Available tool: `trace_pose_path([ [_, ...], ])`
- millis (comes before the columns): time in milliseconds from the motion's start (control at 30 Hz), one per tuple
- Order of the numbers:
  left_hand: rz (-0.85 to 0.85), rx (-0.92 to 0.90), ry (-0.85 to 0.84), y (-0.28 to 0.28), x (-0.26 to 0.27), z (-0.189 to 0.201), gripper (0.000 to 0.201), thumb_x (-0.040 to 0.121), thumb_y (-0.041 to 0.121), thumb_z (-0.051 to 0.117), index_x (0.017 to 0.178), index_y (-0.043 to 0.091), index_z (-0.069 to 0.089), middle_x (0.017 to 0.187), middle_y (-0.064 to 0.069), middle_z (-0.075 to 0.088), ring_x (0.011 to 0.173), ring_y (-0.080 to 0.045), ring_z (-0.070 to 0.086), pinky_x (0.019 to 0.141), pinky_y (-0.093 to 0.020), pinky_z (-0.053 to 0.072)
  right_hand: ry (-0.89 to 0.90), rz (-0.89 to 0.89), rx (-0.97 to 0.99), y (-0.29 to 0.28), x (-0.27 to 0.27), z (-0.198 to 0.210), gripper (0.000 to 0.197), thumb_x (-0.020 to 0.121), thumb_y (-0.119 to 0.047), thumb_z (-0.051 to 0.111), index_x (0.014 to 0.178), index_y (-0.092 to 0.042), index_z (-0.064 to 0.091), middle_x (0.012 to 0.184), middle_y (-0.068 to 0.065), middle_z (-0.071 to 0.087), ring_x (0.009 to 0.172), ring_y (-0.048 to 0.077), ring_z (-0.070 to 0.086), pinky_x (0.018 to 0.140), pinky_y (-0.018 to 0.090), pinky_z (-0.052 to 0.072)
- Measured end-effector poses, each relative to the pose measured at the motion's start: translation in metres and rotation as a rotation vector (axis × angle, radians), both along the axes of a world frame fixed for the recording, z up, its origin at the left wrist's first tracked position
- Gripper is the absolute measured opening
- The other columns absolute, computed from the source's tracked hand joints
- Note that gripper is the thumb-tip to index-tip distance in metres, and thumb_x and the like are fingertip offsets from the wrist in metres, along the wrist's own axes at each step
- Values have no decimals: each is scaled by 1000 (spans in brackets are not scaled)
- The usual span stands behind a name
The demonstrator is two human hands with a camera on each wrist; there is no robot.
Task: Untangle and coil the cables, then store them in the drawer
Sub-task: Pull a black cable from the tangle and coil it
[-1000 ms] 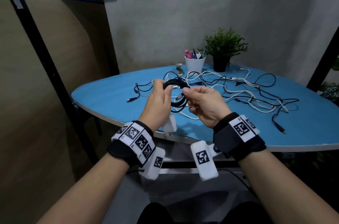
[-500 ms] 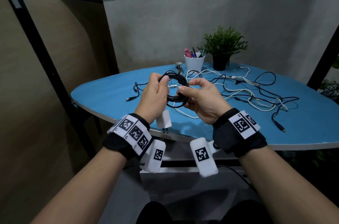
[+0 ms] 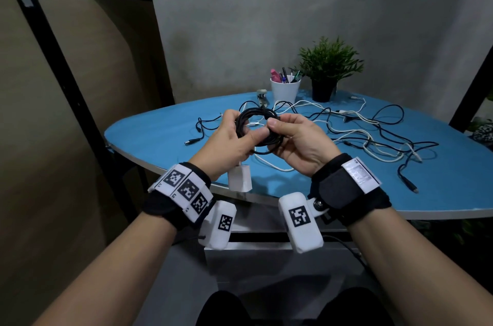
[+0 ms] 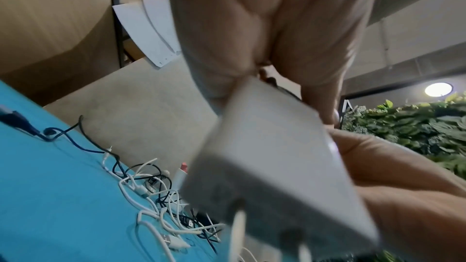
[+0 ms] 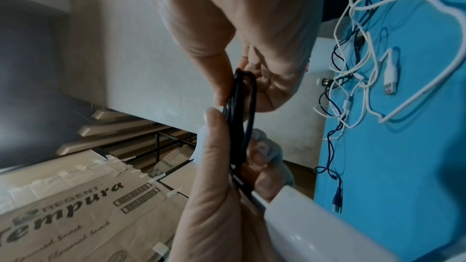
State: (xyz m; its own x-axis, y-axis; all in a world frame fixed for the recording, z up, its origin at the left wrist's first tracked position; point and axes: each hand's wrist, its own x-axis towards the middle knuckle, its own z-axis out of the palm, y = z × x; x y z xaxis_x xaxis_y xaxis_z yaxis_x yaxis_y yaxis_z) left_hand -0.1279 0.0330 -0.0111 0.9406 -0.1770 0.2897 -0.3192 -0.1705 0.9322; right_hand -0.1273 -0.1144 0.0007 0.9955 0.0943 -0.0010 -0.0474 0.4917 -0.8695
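A black cable coil (image 3: 256,127) is held up over the near edge of the blue table (image 3: 160,144) between both hands. My left hand (image 3: 242,125) grips its left side, thumb across the loops. My right hand (image 3: 274,133) pinches its right side between thumb and fingers. In the right wrist view the black coil (image 5: 239,119) stands edge-on between the two thumbs. A white charger adapter (image 3: 240,179) hangs below the left hand; it fills the left wrist view as a blurred adapter (image 4: 272,166). A tangle of black and white cables (image 3: 360,139) lies on the table.
At the table's back stand a white pen cup (image 3: 285,91), a small potted plant (image 3: 328,69) and a small metal object (image 3: 262,95). A grey-white cabinet (image 3: 248,253) sits under the table in front of my knees. Cardboard panels line the left wall.
Both hands have come closer together on the black coil. The right hand moved from the loose cable end onto the coil's right side, and the loops look tighter.
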Motion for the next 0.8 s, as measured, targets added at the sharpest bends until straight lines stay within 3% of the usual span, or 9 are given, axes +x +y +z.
trace_pose_path([
  [100, -87, -38, 51, 7, -4, 1, 41, 78, 14, 74, 97, 21, 39, 75, 1, 51, 52, -5, 52, 53, -25, 40, -10, -24, -13, 2, 1, 2, 25, 83, 7, 60, 87, -14, 45, 60, 3, 65, 54, 17, 60, 56, 30, 50],
  [233, -79, -42, 72, 15, -4, 3, 45, 74, -1, 74, 97, 20, 41, 77, 0, 55, 54, -3, 55, 52, -17, 42, -24, -49, -56, 9, -1, 4, 26, 83, 7, 61, 89, -13, 45, 66, 8, 63, 50, 16, 60, 55, 30, 52],
  [500, -58, -128, 81, 18, -11, -1, 42, 77, -14, 64, 93, 18, 42, 72, 2, 55, 48, 4, 55, 47, -9, 40, -47, -83, -158, 19, -2, 0, 29, 81, 8, 63, 90, -14, 45, 71, 9, 61, 48, 16, 59, 59, 34, 51],
  [800, -44, -165, 43, 17, -9, -5, 36, 84, -10, 57, 92, 20, 40, 73, 10, 54, 62, -4, 54, 50, -13, 41, 11, -39, -100, 20, 0, 1, 27, 82, 5, 63, 94, -13, 46, 73, 9, 62, 53, 16, 60, 57, 31, 49],
])
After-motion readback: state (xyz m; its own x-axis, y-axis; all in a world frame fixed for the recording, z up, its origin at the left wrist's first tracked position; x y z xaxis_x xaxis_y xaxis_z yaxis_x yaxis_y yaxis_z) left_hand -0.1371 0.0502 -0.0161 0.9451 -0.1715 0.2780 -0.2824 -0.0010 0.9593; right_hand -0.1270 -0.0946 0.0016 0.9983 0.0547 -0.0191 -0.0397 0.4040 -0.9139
